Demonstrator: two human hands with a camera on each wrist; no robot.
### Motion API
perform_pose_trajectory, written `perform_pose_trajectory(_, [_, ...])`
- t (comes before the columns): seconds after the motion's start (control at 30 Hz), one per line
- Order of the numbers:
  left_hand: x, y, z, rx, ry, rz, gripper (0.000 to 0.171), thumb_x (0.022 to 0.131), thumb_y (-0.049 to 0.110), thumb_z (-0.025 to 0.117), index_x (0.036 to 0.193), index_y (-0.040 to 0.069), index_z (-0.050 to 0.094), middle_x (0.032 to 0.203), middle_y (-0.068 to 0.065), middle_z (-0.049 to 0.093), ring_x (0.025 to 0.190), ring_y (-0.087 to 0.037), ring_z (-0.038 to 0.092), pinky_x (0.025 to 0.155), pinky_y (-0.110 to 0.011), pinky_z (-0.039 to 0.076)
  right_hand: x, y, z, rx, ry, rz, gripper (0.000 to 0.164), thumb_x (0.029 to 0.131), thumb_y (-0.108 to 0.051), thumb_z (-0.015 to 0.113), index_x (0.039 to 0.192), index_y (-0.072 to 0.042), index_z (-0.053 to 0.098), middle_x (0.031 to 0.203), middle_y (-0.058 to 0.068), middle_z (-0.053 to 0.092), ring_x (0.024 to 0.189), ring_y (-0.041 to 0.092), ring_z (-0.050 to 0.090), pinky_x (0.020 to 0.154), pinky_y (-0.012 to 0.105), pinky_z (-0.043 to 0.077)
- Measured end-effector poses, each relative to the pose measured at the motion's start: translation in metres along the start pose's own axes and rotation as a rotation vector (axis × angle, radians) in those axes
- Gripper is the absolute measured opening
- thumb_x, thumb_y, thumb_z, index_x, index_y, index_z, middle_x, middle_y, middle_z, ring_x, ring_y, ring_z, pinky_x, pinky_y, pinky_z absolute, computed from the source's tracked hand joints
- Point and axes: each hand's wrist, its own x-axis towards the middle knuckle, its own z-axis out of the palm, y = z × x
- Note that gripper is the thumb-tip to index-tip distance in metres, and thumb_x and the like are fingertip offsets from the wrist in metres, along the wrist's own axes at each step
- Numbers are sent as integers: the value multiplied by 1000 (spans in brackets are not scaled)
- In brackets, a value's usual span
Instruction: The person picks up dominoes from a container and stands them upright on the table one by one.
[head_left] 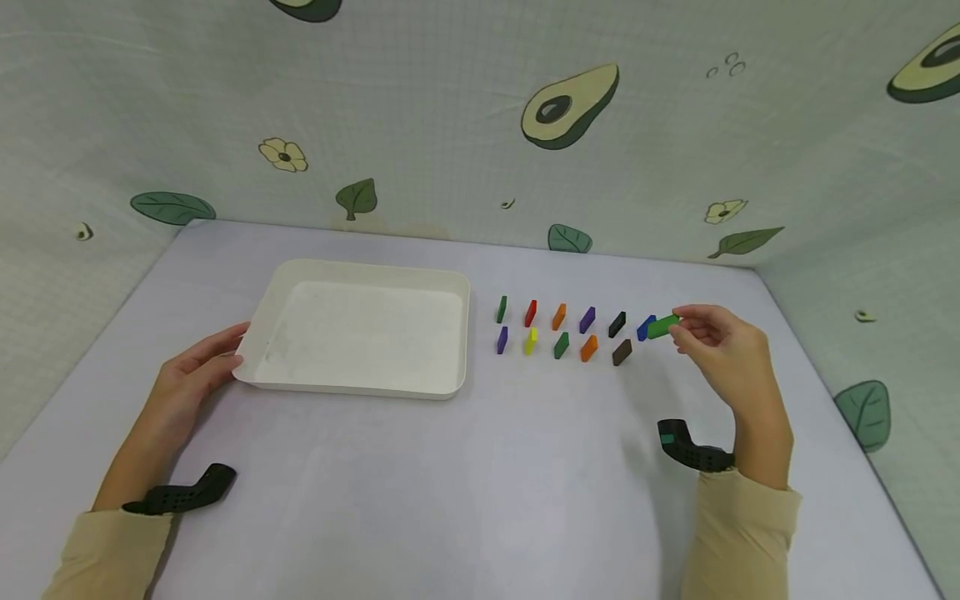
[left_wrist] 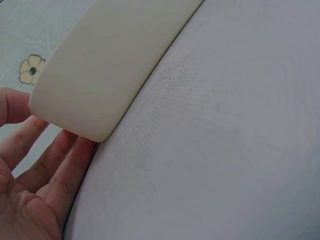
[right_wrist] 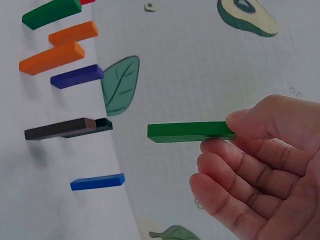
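My right hand (head_left: 723,346) pinches one end of a green domino-like block (right_wrist: 185,131) between thumb and index finger, its other fingers loosely bent below. In the head view, this block overlaps a blue block (right_wrist: 97,182) standing at the right end of two rows. A brown block (head_left: 622,352) and a black block (head_left: 617,324) stand nearby, to the left of the blue one. On the other side, my left hand (head_left: 197,375) rests at the left end of a shallow white tray (head_left: 450,333), fingertips against its outer wall, fingers fairly straight.
Several coloured blocks stand on edge in two rows right of the tray, among them red (head_left: 531,313), yellow (head_left: 531,341) and purple (head_left: 587,320). The white table (head_left: 420,492) ends at a patterned cloth (head_left: 435,108) behind and at both sides.
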Motion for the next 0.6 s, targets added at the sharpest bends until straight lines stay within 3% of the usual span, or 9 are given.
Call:
perform_pose_trajectory(0.1, [0, 0, 0, -5, -1, 2, 49, 93, 15, 56, 140, 10, 42, 128, 15, 52, 107, 8, 52, 82, -3, 43, 0, 8, 0, -36, -42, 54, 36, 92, -25, 57, 116, 2, 58, 95, 15, 61, 65, -9, 53, 58, 7, 44])
perform_pose_trajectory(0.33, [0, 0, -1, 8, 6, -19, 49, 93, 18, 57, 139, 13, 44, 133, 14, 49, 107, 10, 51, 82, -3, 43, 4, 27, 6, -96, -137, 158, 39, 94, -29, 53, 119, -1, 57, 98, 15, 60, 69, 3, 56, 59, 14, 43])
perform_pose_trajectory(0.6, [0, -1, -2, 49, 11, -48, 48, 93, 21, 57, 139, 16, 45, 139, 12, 46, 109, 12, 48, 82, -2, 41, 7, 38, 16, -126, -205, 148, 35, 93, -24, 54, 118, 0, 58, 99, 16, 59, 82, 20, 54, 61, 17, 44])
